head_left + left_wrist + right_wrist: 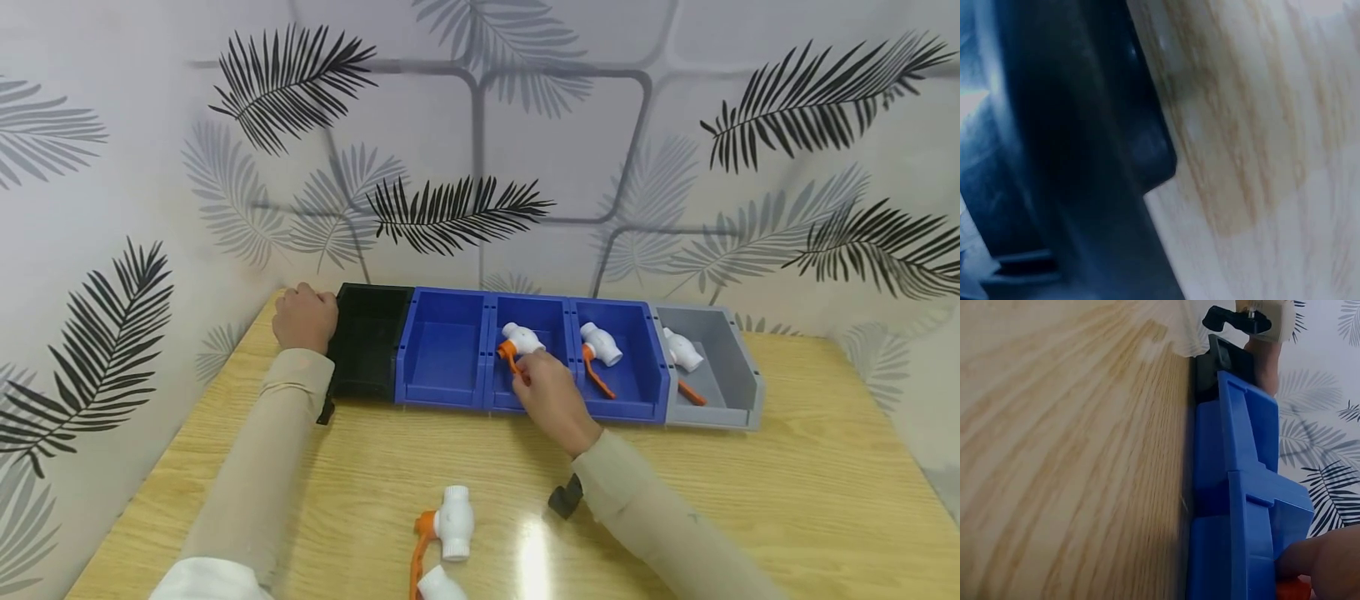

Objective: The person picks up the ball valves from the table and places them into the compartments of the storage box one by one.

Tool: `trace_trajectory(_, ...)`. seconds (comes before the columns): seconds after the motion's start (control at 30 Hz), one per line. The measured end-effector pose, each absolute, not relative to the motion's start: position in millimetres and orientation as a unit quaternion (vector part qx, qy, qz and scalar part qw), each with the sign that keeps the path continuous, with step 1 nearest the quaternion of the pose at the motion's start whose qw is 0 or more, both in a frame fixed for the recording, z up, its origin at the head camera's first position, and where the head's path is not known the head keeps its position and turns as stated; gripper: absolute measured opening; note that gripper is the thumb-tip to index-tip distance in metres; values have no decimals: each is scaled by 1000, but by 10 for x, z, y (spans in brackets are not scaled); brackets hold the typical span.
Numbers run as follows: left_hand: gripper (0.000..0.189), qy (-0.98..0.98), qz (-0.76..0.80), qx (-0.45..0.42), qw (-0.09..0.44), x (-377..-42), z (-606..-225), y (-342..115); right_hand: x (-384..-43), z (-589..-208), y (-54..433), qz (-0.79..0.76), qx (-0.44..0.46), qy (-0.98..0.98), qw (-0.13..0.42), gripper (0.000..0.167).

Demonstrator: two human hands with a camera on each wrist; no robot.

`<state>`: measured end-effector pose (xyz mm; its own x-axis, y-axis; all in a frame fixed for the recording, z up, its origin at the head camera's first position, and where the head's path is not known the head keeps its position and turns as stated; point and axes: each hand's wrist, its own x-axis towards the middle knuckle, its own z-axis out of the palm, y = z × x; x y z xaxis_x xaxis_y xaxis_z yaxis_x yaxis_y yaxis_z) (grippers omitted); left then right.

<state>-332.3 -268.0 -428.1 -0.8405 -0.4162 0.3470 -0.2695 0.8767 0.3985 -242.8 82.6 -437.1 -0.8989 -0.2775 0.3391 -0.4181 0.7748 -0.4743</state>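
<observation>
Pinching the orange handle point(512, 358) of a white valve point(527, 338) with the right hand point(555, 402), inside the middle blue bin point(552, 313); resting the left hand point(306, 317) at the outer side of the black bin point(369, 337), cannot tell whether gripping it; seeing a second valve point(602, 345) in the rightmost blue bin point(637, 371), a third valve point(682, 350) in the grey bin point(722, 354), and a fourth valve point(456, 523) on the worktop point(360, 483), just beside a white piece point(440, 585) cut off by the lower edge

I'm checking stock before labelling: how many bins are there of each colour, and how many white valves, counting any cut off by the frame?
Black bin: 1
Blue bins: 3
Grey bin: 1
White valves: 5, one cut off at the bottom edge
Total: 10
</observation>
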Motion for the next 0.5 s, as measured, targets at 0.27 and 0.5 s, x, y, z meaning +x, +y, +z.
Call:
trace_trajectory(0.27,38,-945,-173,184,209,-3328,-4267,-2680,-2530,-4425,760,266,173,-942,113,4)
trace_trajectory(0.5,38,-945,-176,184,205,-3330,-4260,-2677,-2598,-4478,724,250,166,-948,108,7)
